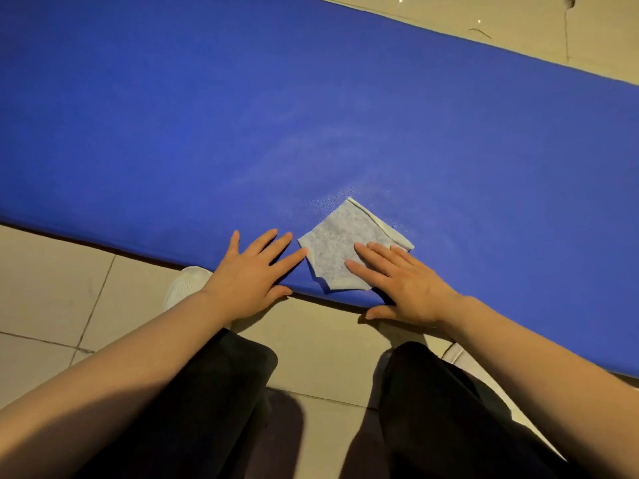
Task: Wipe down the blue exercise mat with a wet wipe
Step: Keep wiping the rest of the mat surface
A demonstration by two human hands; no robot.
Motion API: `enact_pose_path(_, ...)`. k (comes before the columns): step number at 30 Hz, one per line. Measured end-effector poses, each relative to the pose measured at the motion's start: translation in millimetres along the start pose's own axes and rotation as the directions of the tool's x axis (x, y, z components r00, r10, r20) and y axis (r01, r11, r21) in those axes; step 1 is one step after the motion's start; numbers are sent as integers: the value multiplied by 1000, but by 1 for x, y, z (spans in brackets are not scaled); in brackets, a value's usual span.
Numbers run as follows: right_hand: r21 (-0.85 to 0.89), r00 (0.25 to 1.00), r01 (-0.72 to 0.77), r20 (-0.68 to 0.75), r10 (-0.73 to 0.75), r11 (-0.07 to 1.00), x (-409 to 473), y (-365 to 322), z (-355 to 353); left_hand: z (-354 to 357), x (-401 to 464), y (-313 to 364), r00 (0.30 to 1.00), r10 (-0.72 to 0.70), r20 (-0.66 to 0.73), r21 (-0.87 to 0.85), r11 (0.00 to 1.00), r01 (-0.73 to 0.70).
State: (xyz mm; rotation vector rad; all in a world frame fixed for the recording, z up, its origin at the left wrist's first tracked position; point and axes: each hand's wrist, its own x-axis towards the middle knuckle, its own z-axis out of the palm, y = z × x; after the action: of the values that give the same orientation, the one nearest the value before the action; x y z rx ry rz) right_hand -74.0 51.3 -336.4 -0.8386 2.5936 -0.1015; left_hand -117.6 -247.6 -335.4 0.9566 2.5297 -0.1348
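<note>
The blue exercise mat (242, 115) lies across the tiled floor, running from upper left to lower right. A folded white wet wipe (333, 245) lies flat on the mat close to its near edge. My right hand (404, 281) presses on the wipe's right part with straight fingers, its thumb over the mat's edge on the floor. My left hand (254, 271) rests flat on the mat just left of the wipe, fingers spread, a fingertip close to the wipe's left corner. Pale streaks show on the mat beyond the wipe.
Beige floor tiles (52, 288) lie in front of and behind the mat. My knees in dark trousers (221, 392) are below the hands, and a white shoe (185, 285) shows by the mat's near edge. A crack in the floor (567, 25) runs at upper right.
</note>
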Motion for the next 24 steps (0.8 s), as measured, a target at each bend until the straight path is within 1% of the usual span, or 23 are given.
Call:
enact_pose_path(1, -19, 999, 32, 0, -32, 999, 0, 2, -5, -3, 4, -2, 999, -17, 41, 41, 999, 16)
enact_pose_path(2, -19, 999, 40, -29, -41, 999, -2, 0, -10, -4, 4, -3, 999, -9, 37, 42, 999, 8)
enact_pose_path(3, -4, 996, 31, -82, -32, 999, -7, -4, -17, -5, 2, -2, 999, 26, -21, 46, 999, -25)
enact_pose_path(4, 10, 983, 28, -184, -26, 1000, -15, -10, -24, -9, -2, 0, 993, 36, -116, 39, 999, -32)
enact_pose_path(5, 25, 955, 24, -295, -16, 999, -23, -13, -33, -11, -7, 1, 962, 57, -266, 21, 998, -53)
enact_pose_path(6, 38, 913, 15, -408, 1, 999, -32, -17, -41, -12, -12, 1, 894, 50, -446, -1, 998, -57)
enact_pose_path(7, 44, 863, -2, -504, 24, 999, -39, -21, -50, -16, -16, -1, 810, 31, -586, -13, 999, -47)
enact_pose_path(8, 37, 814, -17, -579, 35, 999, -44, -24, -58, -26, -20, -1, 735, 26, -678, -8, 999, -43)
enact_pose_path(9, 13, 776, -29, -630, 31, 999, -47, -24, -63, -34, -22, 0, 688, 35, -725, 12, 999, -38)
enact_pose_path(10, -13, 764, -30, -645, 14, 999, -48, -23, -62, -36, -22, 1, 670, 34, -742, 11, 999, -40)
enact_pose_path(11, -33, 776, -25, -631, -1, 999, -47, -22, -57, -33, -21, 2, 681, 34, -732, 7, 999, -42)
enact_pose_path(12, -40, 802, -24, -597, -5, 999, -46, -20, -48, -27, -19, 5, 721, 32, -692, 0, 999, -44)
enact_pose_path(13, -37, 835, -36, -550, 10, 999, -45, -16, -35, -20, -15, 8, 785, 26, -619, -15, 999, -45)
enact_pose_path(15, -23, 896, -75, -441, 57, 997, -43, -8, -6, -4, -1, 16, 907, 58, -418, 12, 998, -58)
enact_pose_path(16, -4, 916, -95, -393, 86, 995, -42, -5, 3, -3, 7, 19, 950, 63, -305, 20, 998, -60)
enact_pose_path(17, 26, 937, -111, -329, 113, 994, -39, -3, 7, -2, 13, 22, 973, 54, -223, 13, 999, -53)
enact_pose_path(18, 54, 956, -114, -265, 125, 992, -38, -2, 11, 0, 16, 25, 984, 44, -175, -12, 999, -47)
enact_pose_path(20, 121, 979, -118, -150, 135, 986, -38, -1, 8, -1, 13, 26, 985, 18, -169, -112, 993, -37)
enact_pose_path(21, 141, 983, -127, -114, 144, 982, -37, -2, 1, -2, 10, 25, 987, 2, -161, -159, 987, -28)
enact_pose_path(23, 171, 977, -173, -93, 191, 970, -30, -5, -11, 2, 3, 21, 987, -13, -161, -214, 977, -22)
enact_pose_path(24, 207, 964, -230, -85, 252, 951, -24, -10, -16, 4, 1, 19, 983, -13, -182, -209, 978, -25)
